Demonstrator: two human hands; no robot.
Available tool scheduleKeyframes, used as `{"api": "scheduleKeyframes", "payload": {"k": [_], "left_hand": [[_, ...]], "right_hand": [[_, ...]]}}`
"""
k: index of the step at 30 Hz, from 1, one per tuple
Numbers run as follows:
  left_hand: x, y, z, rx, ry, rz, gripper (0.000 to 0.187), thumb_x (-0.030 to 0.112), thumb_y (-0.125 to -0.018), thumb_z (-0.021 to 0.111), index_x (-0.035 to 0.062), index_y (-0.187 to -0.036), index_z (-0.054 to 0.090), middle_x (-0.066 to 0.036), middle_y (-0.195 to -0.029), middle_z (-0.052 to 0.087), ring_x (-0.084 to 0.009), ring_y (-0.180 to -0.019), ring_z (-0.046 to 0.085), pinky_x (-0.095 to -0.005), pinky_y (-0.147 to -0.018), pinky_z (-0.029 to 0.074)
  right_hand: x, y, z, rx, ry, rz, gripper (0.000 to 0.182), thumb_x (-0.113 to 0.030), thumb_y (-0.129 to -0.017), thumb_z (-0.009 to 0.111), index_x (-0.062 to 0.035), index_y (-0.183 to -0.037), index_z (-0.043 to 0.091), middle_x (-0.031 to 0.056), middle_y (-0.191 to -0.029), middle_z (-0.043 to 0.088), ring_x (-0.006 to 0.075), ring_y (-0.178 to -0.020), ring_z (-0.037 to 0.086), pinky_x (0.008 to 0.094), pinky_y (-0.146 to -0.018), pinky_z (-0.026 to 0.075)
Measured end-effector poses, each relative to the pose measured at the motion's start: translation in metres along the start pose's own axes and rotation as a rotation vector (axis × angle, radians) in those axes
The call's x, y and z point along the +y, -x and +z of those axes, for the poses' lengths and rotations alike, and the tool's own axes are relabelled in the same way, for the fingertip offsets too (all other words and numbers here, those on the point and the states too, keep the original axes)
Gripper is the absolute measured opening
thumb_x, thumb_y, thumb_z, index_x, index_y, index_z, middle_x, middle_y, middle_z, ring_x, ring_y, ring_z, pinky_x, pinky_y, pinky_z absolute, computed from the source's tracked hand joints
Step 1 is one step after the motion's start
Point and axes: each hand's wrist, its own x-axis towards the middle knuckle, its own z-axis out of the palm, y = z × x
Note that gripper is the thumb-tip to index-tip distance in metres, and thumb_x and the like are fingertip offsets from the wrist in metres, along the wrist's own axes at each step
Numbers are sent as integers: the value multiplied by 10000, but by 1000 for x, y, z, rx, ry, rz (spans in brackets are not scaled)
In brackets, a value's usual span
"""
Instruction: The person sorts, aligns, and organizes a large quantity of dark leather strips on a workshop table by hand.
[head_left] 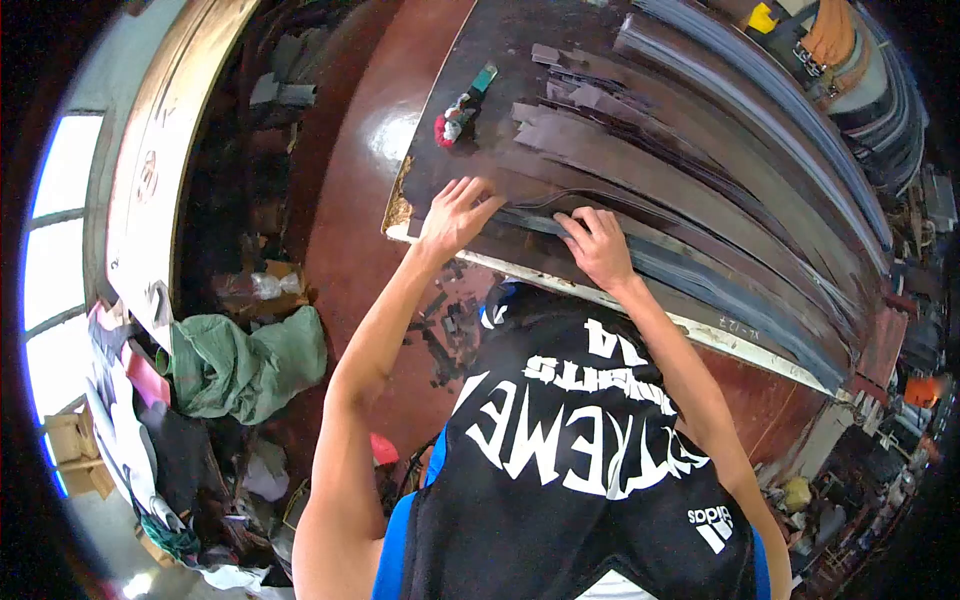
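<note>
At the near left corner of the dark table, my left hand (460, 212) has its fingers bent together at the end of a thin dark strip (575, 192) that curves away to the right. My right hand (598, 247) is closed, thumb and fingertips pinching the long grey strips (535, 220) along the front edge. The bundle of grey strips (710, 285) runs on rightward past my right wrist. Fingers partly hide what is pinched in both hands. Beyond them lie flat brown strips (600, 140) in rows.
A knife-like tool with a wrapped handle (456, 120) rests on the tabletop (425, 150). Long stacks of grey strips (760, 100) line the far side. Orange straps with buckles (830, 45) sit at the upper right. Dark scraps (450, 330) and a green sack (250, 360) are on the floor.
</note>
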Motion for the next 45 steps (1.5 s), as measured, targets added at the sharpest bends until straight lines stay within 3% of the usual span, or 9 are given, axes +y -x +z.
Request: {"api": "scheduleKeyframes", "payload": {"k": [2, 6, 11, 13, 18, 35, 41, 43, 45], "left_hand": [[3, 12, -3, 28, -18, -18, 395, 80, -688, 662, 133, -1076, 712, -64, -1044, 601, -251, -913, 610, -379, -787, 507], [17, 11, -4, 42, -16, -24, 428, 31, -657, 648, 104, -1074, 714, -68, -1021, 604, -247, -902, 608, -372, -762, 517], [19, 11, -1, 53, 42, -11, 444, 43, -663, 644, 59, -1106, 673, -72, -1039, 571, -249, -917, 589, -359, -779, 543], [20, 9, -2, 44, 8, -7, 449, 56, -686, 642, 39, -1134, 660, -75, -1038, 567, -251, -924, 589, -356, -783, 547], [28, 8, -9, 12, 25, -73, 414, 44, -698, 643, 14, -1110, 671, -88, -1077, 579, -263, -981, 603, -362, -813, 548], [21, -7, -9, -52, 106, -190, 399, 13, -646, 662, 25, -1044, 681, -84, -1030, 602, -255, -876, 604, -355, -765, 537], [17, -4, -6, -101, 125, -230, 419, 6, -629, 669, 29, -1047, 681, -79, -1048, 610, -262, -924, 599, -368, -795, 526], [19, -4, -5, -125, 113, -246, 424, 17, -632, 681, 36, -1056, 683, -77, -1052, 612, -265, -950, 594, -373, -816, 513], [21, -10, -7, -138, 80, -226, 426, 99, -688, 733, 66, -1108, 672, -72, -1045, 611, -268, -991, 581, -407, -873, 464]], "right_hand": [[-4, 2, 3, 22, -25, -17, 554, -79, -754, 745, -109, -1278, 567, 92, -1040, 557, 289, -950, 553, 402, -866, 452], [-5, 0, -1, 91, -107, 47, 673, -66, -719, 772, -74, -1336, 504, 99, -1035, 558, 302, -947, 544, 411, -863, 443], [-14, -7, -13, 1, -68, 101, 798, -90, -708, 778, -89, -1429, 435, 105, -1016, 551, 289, -912, 534, 408, -857, 431], [-16, -10, -15, -67, 7, 88, 786, -98, -727, 757, -95, -1443, 432, 97, -989, 541, 281, -895, 527, 405, -852, 421], [-14, -8, -13, -62, 32, 72, 546, -108, -747, 738, -84, -1275, 602, 74, -956, 541, 264, -891, 536, 407, -867, 416], [-12, -9, -17, -44, 5, 127, 444, -151, -727, 766, -93, -1153, 656, 56, -916, 518, 240, -828, 531, 426, -876, 426], [-11, -15, -22, -59, 10, 146, 422, -146, -728, 762, -76, -1126, 639, 77, -1048, 552, 255, -916, 545, 436, -902, 428], [-5, -14, -16, -103, -121, 119, 451, -139, -733, 756, -46, -1148, 606, 98, -1128, 561, 279, -1002, 554, 436, -929, 431], [-4, -10, -11, -96, -139, 125, 492, -105, -710, 761, -53, -1173, 603, 96, -1143, 563, 291, -1027, 553, 427, -931, 437]]}}
